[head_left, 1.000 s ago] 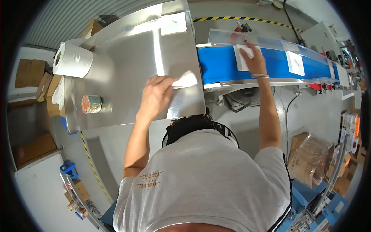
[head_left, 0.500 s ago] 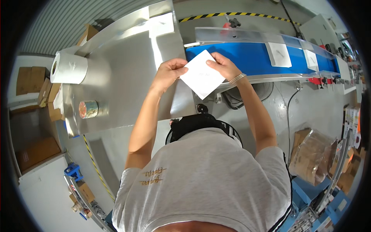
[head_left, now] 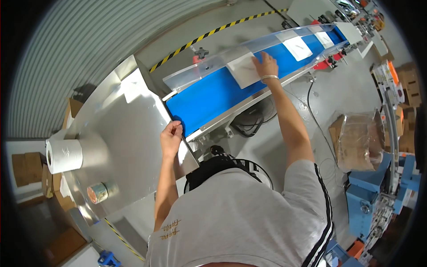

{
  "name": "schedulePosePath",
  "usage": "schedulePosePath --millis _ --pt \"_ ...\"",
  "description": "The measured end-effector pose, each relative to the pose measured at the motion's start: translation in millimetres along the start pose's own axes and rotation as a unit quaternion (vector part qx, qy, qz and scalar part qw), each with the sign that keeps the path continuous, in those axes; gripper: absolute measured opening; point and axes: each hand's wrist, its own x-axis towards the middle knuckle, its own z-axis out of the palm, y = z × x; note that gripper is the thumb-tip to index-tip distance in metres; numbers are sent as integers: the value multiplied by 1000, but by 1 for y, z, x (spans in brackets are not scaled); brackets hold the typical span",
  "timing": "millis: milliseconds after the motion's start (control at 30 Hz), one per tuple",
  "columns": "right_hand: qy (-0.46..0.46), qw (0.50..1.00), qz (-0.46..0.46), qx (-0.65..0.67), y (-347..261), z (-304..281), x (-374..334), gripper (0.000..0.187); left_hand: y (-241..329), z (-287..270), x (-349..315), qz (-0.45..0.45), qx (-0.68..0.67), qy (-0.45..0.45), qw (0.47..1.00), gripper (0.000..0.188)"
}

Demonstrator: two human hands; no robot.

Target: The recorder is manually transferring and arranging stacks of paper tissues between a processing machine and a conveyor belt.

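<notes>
The white square sheet (head_left: 242, 76) lay on the blue belt (head_left: 204, 107), its far part showing through the clear guard (head_left: 184, 78). Your right hand (head_left: 267, 66) was over its right edge, fingers parted; whether they pressed on it could not be told. Beyond your hand, a second white sheet (head_left: 297, 49) and a third white sheet (head_left: 324, 40) lay farther along the belt. Your left hand (head_left: 171, 137) was by the belt's near end, fingers drawn together; you could not tell whether they pinched anything. Left of it, the metal surface (head_left: 122, 144) carried a white roll (head_left: 66, 155) and, nearer you, a tape roll (head_left: 97, 193).
</notes>
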Motion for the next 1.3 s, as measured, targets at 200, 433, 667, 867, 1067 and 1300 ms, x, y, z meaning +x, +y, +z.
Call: schedulePosePath --millis 200,433,667,867,1067,1300 --pt "215 969 -43 113 18 -39 -70 40 -23 -2 0 48 -89 25 995 15" --pt "60 971 214 92 55 4 -266 25 -25 -4 17 173 -4 17 985 14" --pt "-377 834 397 67 45 66 -467 38 -71 -6 38 189 -16 -54 980 15" --pt "-403 806 432 43 57 98 -649 33 -30 6 15 291 75 -56 952 18" --pt "-335 703 611 142 7 58 -725 34 -38 -4 39 341 100 -24 934 17" --pt "-261 778 566 84 -5 63 -779 39 -43 1 46 346 137 -39 927 21"
